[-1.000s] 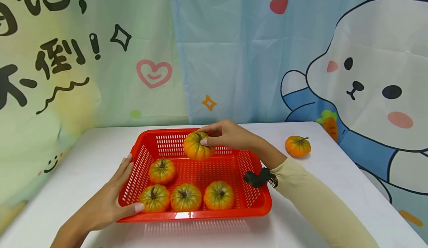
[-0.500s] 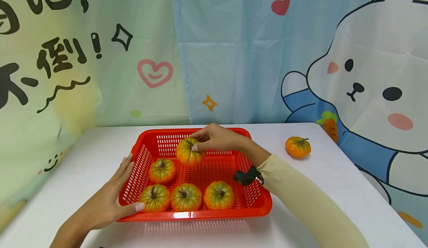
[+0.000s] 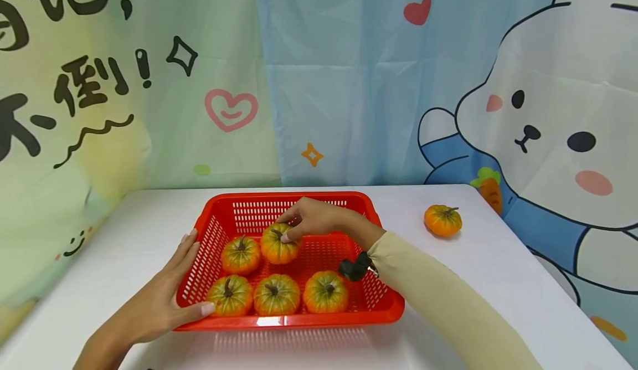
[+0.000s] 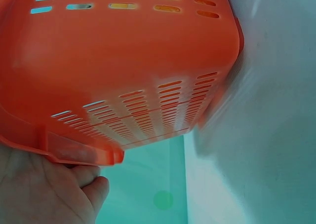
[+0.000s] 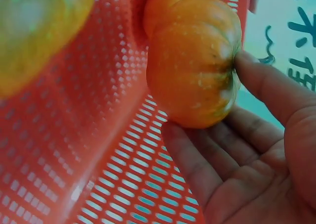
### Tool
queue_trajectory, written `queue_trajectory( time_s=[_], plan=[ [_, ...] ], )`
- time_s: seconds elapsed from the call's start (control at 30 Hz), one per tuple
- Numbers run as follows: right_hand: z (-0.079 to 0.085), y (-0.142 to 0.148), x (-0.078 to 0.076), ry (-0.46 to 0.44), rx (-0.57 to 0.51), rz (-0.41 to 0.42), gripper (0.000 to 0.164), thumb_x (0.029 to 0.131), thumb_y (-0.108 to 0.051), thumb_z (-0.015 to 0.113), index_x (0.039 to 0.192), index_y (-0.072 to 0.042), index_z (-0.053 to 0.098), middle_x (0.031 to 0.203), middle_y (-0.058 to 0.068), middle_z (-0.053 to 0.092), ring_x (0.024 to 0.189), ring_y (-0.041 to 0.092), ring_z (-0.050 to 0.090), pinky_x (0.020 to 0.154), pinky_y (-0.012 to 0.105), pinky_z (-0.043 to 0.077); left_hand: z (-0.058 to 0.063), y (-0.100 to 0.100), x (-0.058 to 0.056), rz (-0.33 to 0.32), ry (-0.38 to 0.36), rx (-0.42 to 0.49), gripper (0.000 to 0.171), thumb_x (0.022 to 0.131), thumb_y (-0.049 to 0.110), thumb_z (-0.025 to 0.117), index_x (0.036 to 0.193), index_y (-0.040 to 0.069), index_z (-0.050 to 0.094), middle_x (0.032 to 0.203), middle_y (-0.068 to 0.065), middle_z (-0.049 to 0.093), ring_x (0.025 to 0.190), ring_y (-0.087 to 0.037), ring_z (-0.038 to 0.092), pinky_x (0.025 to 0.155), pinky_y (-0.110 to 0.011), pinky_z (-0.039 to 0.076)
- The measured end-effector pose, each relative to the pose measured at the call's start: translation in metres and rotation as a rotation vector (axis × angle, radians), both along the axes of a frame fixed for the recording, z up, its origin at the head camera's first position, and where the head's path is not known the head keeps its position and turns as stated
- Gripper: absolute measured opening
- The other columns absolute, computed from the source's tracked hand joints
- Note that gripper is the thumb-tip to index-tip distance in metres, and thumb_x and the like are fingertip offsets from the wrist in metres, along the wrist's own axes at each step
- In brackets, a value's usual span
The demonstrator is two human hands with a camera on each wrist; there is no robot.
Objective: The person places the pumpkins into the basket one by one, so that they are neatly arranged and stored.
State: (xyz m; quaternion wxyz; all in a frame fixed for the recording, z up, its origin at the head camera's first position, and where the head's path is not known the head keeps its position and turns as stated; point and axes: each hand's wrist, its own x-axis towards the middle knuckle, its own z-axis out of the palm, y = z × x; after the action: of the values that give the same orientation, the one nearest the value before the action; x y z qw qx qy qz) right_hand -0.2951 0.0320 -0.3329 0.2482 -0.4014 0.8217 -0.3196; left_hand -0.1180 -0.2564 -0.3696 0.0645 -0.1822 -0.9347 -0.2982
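Observation:
A small orange-and-green pumpkin (image 3: 280,243) is pinched between the thumb and fingers of my right hand (image 3: 314,217), low inside the red plastic basket (image 3: 294,321). In the right wrist view, the thumb presses near the stem of this pumpkin (image 5: 192,66) and the fingertips support its other side. Beside it on the left sits another pumpkin (image 3: 241,255). Along the basket's front lie a left pumpkin (image 3: 230,296), a middle pumpkin (image 3: 277,295) and a right pumpkin (image 3: 326,292). My left hand (image 3: 159,301) rests on the basket's left rim, fingers extended along it, thumb across the front corner.
One more pumpkin (image 3: 443,220) sits outside the basket, on the right of the white table (image 3: 428,281). Behind the table hangs a printed curtain (image 3: 339,82) with a cartoon animal. A black wrist device (image 3: 355,267) is on the right wrist.
My right hand has carried its pumpkin left and down into the basket, close to the pumpkin at the back left. The left hand and basket have stayed put.

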Motion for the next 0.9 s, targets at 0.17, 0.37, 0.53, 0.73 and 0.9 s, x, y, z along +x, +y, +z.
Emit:
queue_trajectory(
  time_s=[0.17,0.37,0.53,0.73,0.9],
  plan=[
    [-0.009,-0.005,-0.003,0.057,0.048,0.065,0.041,0.089,-0.016,0.072,0.127,-0.002,0.064,0.111,0.002,0.069,0.096,0.012,0.065,0.082,0.024,0.05,0.001,0.0,0.0,0.0,-0.001,-0.001,0.107,0.079,0.04,0.076,0.156,0.005,0.011,0.162,-0.008,0.001,0.147,-0.031,0.001,0.097,-0.068,0.029],
    [-0.016,-0.011,0.0,0.047,0.054,0.086,0.039,0.089,-0.014,0.072,0.126,-0.003,0.065,0.112,0.004,0.069,0.088,0.007,0.065,0.078,0.024,0.05,0.0,0.0,0.0,-0.001,-0.006,0.001,0.107,0.08,0.04,0.076,0.156,0.006,0.01,0.163,-0.007,0.0,0.147,-0.032,0.001,0.096,-0.069,0.03],
    [-0.017,-0.014,0.003,0.031,0.072,0.083,0.039,0.09,-0.018,0.071,0.126,-0.004,0.065,0.11,0.001,0.069,0.092,0.009,0.063,0.079,0.024,0.049,0.0,0.0,0.0,0.0,-0.007,0.001,0.107,0.079,0.041,0.076,0.156,0.006,0.01,0.163,-0.007,0.0,0.147,-0.03,0.001,0.096,-0.069,0.03],
    [-0.018,-0.014,0.005,0.013,0.145,0.083,0.051,0.087,-0.023,0.075,0.133,-0.006,0.059,0.115,0.0,0.067,0.104,0.012,0.061,0.087,0.023,0.047,0.001,0.001,0.001,-0.002,-0.007,0.003,0.107,0.079,0.04,0.076,0.156,0.006,0.01,0.163,-0.007,0.0,0.147,-0.032,0.002,0.096,-0.069,0.03],
    [-0.018,-0.015,0.007,0.038,0.205,0.095,0.059,0.087,-0.022,0.076,0.139,-0.005,0.054,0.127,0.003,0.062,0.11,0.013,0.058,0.091,0.023,0.045,0.001,0.0,0.001,-0.002,-0.005,0.006,0.107,0.079,0.039,0.076,0.156,0.007,0.01,0.163,-0.007,0.0,0.147,-0.032,0.001,0.096,-0.07,0.029]
  ],
)
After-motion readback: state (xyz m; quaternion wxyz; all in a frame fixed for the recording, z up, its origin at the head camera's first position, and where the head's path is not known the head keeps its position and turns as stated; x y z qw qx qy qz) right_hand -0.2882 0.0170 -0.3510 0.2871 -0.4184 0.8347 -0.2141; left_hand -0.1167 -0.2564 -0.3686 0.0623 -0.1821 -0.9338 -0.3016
